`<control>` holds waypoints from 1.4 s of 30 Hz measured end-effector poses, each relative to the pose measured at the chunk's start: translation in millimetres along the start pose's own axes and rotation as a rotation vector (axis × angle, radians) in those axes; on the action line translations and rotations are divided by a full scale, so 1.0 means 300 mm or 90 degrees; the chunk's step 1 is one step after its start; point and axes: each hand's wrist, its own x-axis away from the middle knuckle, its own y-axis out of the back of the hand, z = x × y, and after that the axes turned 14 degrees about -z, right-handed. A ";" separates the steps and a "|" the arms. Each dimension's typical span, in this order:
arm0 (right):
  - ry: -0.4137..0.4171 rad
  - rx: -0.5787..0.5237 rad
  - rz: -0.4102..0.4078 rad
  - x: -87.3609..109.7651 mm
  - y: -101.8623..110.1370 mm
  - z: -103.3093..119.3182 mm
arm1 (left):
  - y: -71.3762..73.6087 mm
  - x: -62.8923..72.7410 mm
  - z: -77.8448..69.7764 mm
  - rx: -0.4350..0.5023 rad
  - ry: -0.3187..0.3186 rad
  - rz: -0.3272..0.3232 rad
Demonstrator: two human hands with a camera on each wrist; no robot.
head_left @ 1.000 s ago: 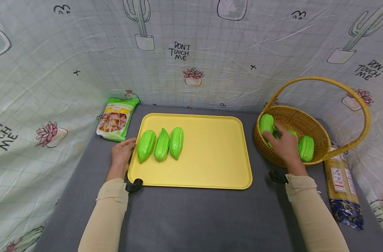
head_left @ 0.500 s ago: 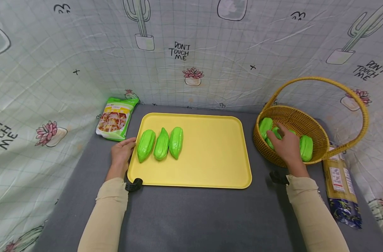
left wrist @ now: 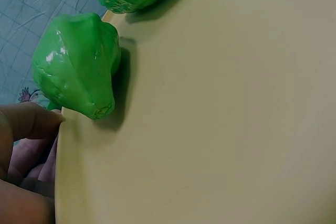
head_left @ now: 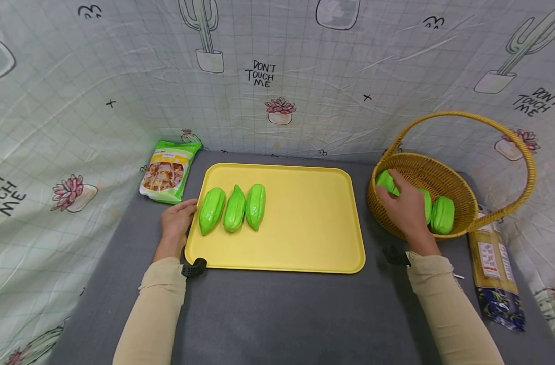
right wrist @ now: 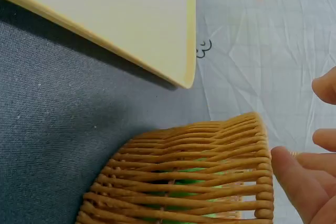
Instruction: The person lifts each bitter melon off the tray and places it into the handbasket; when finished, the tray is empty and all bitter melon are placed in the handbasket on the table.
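My left hand [head_left: 178, 219] is at the left edge of the yellow tray [head_left: 309, 223], fingertips touching its rim; I cannot tell whether they clamp it. Just inside that edge lie three green ribbed fruits [head_left: 211, 211], in a row running from the tray's left edge towards its middle, each pointing roughly from the far edge to the near one. My right hand [head_left: 406, 205] is over the wicker basket [head_left: 428, 170], thumb and fingers apart with nothing visibly held between them. More green fruits [head_left: 443, 215] lie in the basket, some partly covered by my hand. The basket stands by the far right corner of the grey bench [head_left: 296, 314], a gold-and-blue packet [head_left: 496, 279] lies along the right edge, and a green packet [head_left: 168, 175] lies near the far left corner
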 end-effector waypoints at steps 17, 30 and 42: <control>-0.004 -0.041 0.034 0.019 -0.055 0.066 | 0.001 -0.002 0.001 0.004 0.007 0.004; -0.019 -0.071 0.068 0.037 -0.103 0.098 | -0.002 -0.007 0.002 0.009 0.002 0.001; 0.002 -0.096 0.108 0.060 -0.146 0.135 | -0.001 -0.004 0.003 0.005 -0.002 -0.001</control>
